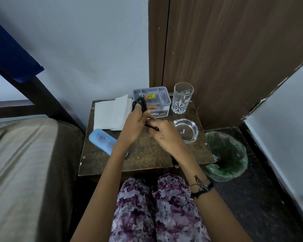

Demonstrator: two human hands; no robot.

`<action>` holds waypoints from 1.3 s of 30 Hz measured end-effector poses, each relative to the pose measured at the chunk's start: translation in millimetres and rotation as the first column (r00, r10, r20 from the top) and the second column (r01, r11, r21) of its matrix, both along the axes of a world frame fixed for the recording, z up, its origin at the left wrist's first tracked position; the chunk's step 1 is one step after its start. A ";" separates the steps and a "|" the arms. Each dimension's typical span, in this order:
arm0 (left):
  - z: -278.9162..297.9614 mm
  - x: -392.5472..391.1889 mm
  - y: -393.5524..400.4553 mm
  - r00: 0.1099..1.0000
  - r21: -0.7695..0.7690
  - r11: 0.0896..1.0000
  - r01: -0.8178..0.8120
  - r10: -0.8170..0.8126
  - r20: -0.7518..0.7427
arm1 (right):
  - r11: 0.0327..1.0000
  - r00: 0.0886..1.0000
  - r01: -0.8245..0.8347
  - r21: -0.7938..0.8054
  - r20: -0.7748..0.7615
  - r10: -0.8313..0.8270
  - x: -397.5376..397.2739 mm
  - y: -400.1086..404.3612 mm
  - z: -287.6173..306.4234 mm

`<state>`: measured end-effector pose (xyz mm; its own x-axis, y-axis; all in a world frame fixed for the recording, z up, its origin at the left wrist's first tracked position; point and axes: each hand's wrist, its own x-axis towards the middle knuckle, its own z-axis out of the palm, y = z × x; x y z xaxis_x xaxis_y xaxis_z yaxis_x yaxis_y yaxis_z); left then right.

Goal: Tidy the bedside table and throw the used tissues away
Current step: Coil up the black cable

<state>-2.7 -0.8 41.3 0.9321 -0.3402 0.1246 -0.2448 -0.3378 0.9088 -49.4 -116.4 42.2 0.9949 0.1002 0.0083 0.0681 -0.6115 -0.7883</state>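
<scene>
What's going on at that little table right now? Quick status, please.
Left hand and right hand both holding a black cord, looped round the left fingers. Tissues untouched on table. Bin beside it, nothing blocking.

Clear glossy glass tumbler (182, 97); worn matt wooden table (147, 154).

A worn brown bedside table (147, 154) holds white tissues (110, 112) far left, a blue case (103, 140) near left, a grey organiser box (156, 100), a drinking glass (182, 98) and a glass ashtray (186, 130) right.

Blue case (103, 141), purple floral trousers (157, 208)
</scene>
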 end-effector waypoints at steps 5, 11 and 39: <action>-13.1 0.5 6.2 0.986 0.344 0.938 -0.045 -0.014 0.168 | 0.996 0.973 -0.089 0.025 -0.213 0.092 3.2 -17.4 21.3; -8.5 -3.5 8.2 0.993 0.069 0.992 -0.102 0.107 -0.059 | 0.689 0.921 0.144 0.711 -0.351 0.170 6.2 -29.8 30.0; -10.9 -36.2 -13.6 0.844 -0.638 0.769 -0.039 -0.317 -0.433 | 0.598 0.869 0.486 0.638 -0.423 -0.254 8.7 -17.3 -2.1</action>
<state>-38.9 -14.5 30.3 0.8666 -0.4874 -0.1066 0.2923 0.3228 0.9002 -40.7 -133.7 40.1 0.9145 -0.1996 -0.3520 -0.3091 0.2165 -0.9260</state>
